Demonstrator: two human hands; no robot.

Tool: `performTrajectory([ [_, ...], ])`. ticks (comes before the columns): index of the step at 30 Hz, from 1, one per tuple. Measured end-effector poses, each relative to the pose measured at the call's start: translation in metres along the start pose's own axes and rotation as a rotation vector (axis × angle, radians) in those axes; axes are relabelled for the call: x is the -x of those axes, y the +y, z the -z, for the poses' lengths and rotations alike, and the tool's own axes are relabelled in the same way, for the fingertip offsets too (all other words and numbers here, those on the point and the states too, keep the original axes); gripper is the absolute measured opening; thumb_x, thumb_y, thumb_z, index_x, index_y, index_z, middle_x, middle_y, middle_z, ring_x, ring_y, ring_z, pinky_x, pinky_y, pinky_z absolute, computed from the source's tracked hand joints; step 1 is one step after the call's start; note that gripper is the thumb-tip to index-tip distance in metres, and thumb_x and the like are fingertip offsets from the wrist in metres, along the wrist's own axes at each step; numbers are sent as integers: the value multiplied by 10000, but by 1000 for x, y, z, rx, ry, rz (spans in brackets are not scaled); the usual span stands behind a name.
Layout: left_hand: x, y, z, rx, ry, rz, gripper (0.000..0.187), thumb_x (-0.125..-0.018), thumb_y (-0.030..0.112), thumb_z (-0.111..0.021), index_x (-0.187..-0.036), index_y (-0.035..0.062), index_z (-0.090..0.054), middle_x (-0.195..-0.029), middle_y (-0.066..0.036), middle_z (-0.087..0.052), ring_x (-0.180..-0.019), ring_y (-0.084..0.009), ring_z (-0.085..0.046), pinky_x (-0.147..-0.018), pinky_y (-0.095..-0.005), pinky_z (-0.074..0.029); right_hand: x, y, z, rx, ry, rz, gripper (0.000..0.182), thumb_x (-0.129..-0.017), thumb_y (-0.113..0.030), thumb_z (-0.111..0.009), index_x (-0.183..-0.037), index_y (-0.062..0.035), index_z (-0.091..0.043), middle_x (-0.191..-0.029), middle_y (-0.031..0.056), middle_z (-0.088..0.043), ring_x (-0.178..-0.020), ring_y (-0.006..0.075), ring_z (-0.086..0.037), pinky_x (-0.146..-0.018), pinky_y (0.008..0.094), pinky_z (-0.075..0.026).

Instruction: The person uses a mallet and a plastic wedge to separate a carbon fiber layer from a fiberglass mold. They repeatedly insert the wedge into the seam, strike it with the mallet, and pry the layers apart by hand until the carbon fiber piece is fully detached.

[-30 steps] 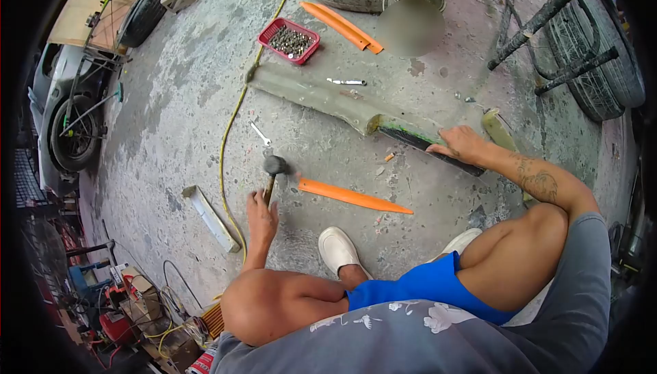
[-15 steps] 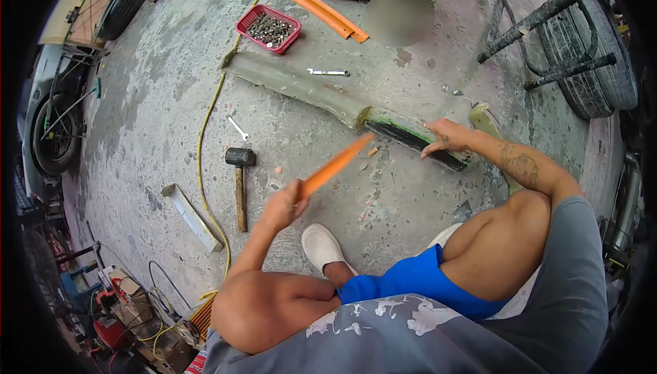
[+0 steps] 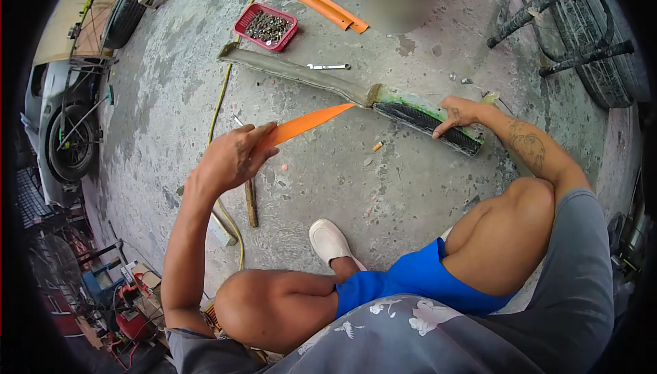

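Note:
My left hand [image 3: 236, 153] is closed round the wide end of a flat, tapered orange plastic piece [image 3: 308, 125]. The tip of that piece points right and appears at or just before the joint in a long grey-green trim part [image 3: 294, 80] on the floor. At its right end, the part has a black textured face [image 3: 424, 119] with green edging. My right hand [image 3: 457, 115] grips this end, thumb over the black face and fingers along the far edge. Below my left hand, a wooden handle [image 3: 251, 206] shows; its head is hidden.
Beyond the long part lie a wrench [image 3: 328, 67], a red basket [image 3: 293, 35] of small metal fasteners and orange strips [image 3: 321, 6]. A yellow cord [image 3: 219, 110] runs along the left. A black metal frame [image 3: 534, 15] and tyre [image 3: 592, 45] stand at the right.
My left hand has moved up and left, and the orange piece is now held flatter, its tip near the joint. The long part's right end has shifted slightly up and right with my right hand.

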State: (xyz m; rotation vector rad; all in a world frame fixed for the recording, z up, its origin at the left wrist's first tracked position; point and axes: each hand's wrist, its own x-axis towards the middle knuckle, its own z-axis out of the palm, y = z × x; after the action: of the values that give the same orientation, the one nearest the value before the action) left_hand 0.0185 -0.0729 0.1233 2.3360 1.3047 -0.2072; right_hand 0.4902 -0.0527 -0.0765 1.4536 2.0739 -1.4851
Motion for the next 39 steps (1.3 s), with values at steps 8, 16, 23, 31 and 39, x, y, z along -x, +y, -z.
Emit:
performTrajectory([
  [8, -48, 7, 37, -8, -268, 26, 397, -953, 273, -621, -1251, 10, -629, -1010, -223, -704, -878, -351, -690, -799, -413, -538, -1, 4, -1, -6, -11, 55, 692, -642, -556, -852, -1004, 14, -699, -877, 178, -713, -819, 281, -681, -745, 392, -514],
  [16, -64, 28, 50, -271, -377, -34, 368, -1022, 279, -510, -1236, 5, -631, -945, -232, -705, -811, -375, -682, -744, -451, -533, 1, 6, 7, -23, -9, 79, 665, -659, -535, -854, -1005, 11, -701, -869, 168, -716, -802, 269, -686, -724, 381, -519],
  [23, -62, 45, 50, -263, -345, 15, 386, -1047, 299, -446, -1269, 39, -625, -861, -247, -689, -770, -380, -683, -711, -487, -531, -10, 19, 11, 18, -45, 22, 713, -661, -555, -851, -1018, 38, -681, -888, 178, -705, -791, 286, -680, -695, 399, -515],
  [31, -84, 60, 15, -431, -349, -44, 376, -1018, 345, -494, -1227, 72, -645, -736, -215, -644, -749, -385, -674, -691, -489, -530, -16, 20, 2, 219, -74, -46, 804, -631, -632, -835, -903, 103, -654, -809, 228, -677, -751, 317, -664, -665, 418, -505],
  [39, -112, 50, 15, -339, -532, -141, 383, -990, 365, -541, -1221, 92, -678, -978, -193, -715, -854, -364, -695, -801, -432, -550, -12, 16, 7, 191, 40, 180, 708, -617, -559, -864, -844, 81, -666, -737, 243, -654, -691, 357, -648, -653, 434, -501],
])
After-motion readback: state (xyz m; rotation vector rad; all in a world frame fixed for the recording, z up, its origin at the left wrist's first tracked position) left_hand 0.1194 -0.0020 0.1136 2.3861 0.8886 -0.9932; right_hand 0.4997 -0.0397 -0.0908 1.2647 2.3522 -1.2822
